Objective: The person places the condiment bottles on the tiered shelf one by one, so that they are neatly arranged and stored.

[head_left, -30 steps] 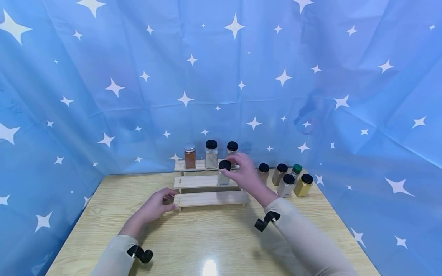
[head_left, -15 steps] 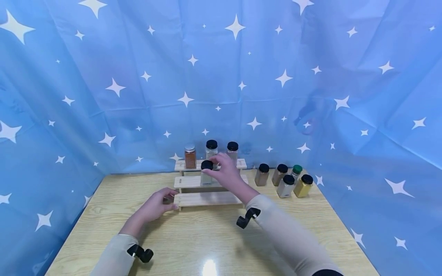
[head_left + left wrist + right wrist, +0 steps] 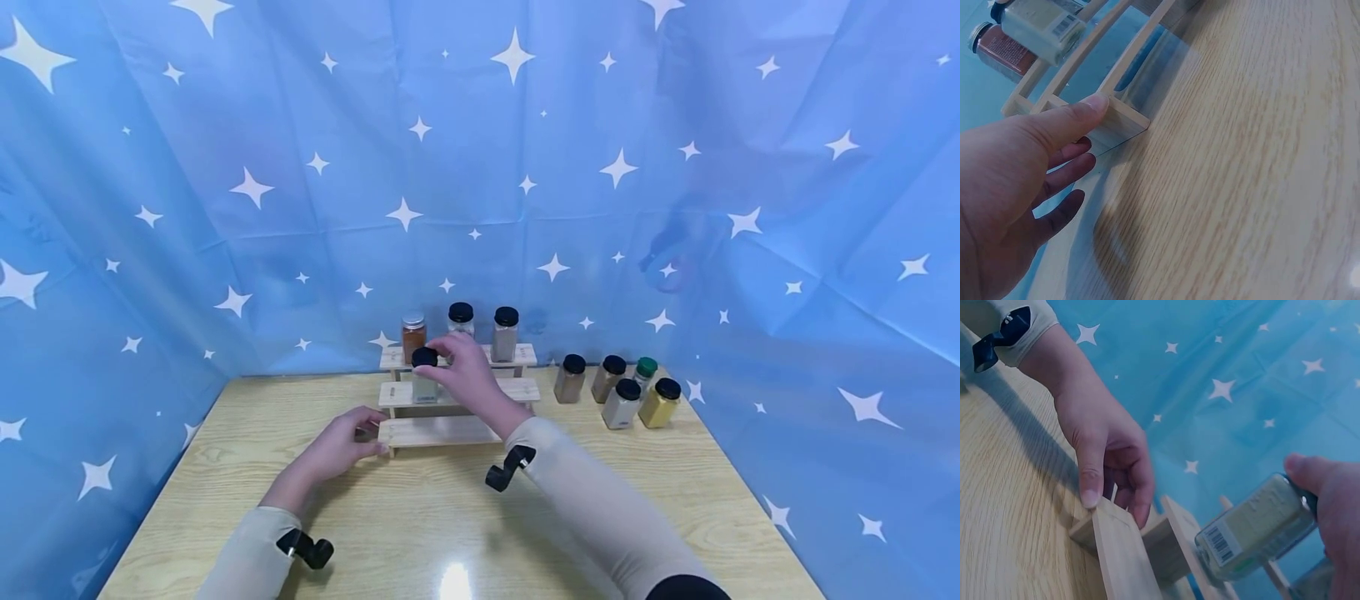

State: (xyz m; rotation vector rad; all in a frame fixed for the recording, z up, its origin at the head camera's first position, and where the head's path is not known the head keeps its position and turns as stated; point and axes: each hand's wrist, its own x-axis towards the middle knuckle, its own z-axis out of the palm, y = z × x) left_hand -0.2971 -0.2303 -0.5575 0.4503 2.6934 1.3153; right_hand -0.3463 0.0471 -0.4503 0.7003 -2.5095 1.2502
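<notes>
My right hand pinches a glass spice jar by its black cap, over the left part of the middle step. Pale contents and a barcode label show on this jar, which stands close to upright in the head view. A three-step wooden rack stands on the table. At its left end my left hand grips the frame, thumb on the front corner and fingers bent at the side, as the right wrist view shows. On the top step are a silver-capped red-brown jar and two black-capped jars, one partly hidden behind my right hand.
Right of the rack, several more jars stand on the wooden table: a brown one, a yellow one, a pale one and a green-capped one among them. A blue star-patterned curtain hangs behind.
My right hand has carried the pale jar leftward along the middle step, from its right part to its left. The left hand stays at the rack's end.
</notes>
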